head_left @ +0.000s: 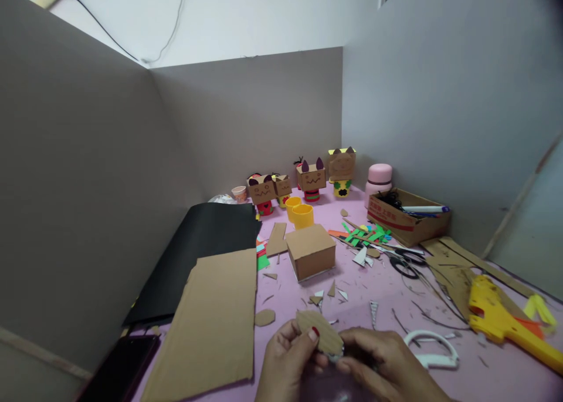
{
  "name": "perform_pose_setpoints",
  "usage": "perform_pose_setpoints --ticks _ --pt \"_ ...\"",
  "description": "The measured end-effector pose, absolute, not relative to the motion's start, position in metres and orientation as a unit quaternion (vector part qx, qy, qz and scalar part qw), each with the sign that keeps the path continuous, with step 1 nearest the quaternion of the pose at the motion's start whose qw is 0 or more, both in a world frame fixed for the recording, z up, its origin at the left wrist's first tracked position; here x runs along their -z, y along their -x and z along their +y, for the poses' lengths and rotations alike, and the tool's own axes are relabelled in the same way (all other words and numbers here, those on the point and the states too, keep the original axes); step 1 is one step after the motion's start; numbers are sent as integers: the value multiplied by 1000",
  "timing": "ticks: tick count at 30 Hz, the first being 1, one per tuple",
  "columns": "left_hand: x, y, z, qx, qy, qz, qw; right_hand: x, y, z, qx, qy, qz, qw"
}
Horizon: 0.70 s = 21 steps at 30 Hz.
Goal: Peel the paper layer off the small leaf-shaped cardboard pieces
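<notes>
At the bottom centre of the frame, the left hand (288, 361), with a red-painted thumbnail, and the right hand (387, 364) meet on a plain brown cardboard piece (320, 330) above the pink table (387, 299). At lower left a tan cardboard sheet (211, 326) overlaps a black sheet (202, 255). At right lie a yellow glue gun (501, 320) with orange trim, black-handled scissors (407, 264) and green paper strips (367, 236); two yellow cups (299, 211) stand at centre.

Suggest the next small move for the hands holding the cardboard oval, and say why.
Probably carry the cardboard oval forward to the plain cardboard box. Both hands, left hand and right hand, pinch it above the pink table, and the finished box figures behind carry such cut-out pieces, while this box carries none.
</notes>
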<state>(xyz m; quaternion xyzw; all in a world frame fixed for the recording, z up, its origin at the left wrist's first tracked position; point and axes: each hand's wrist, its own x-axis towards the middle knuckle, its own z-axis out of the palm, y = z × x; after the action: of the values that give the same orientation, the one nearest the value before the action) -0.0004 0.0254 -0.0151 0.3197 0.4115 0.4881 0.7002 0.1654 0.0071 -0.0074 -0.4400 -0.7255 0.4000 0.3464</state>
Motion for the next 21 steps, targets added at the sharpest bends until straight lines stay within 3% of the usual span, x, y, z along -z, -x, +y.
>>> perform_pose_setpoints --ticks 8,21 --pt "15 -1 26 -477 -286 395 731 11 -163 6 -501 420 -667 357" --pt "8 -5 18 -502 -361 405 674 12 -162 7 -567 402 -604 390"
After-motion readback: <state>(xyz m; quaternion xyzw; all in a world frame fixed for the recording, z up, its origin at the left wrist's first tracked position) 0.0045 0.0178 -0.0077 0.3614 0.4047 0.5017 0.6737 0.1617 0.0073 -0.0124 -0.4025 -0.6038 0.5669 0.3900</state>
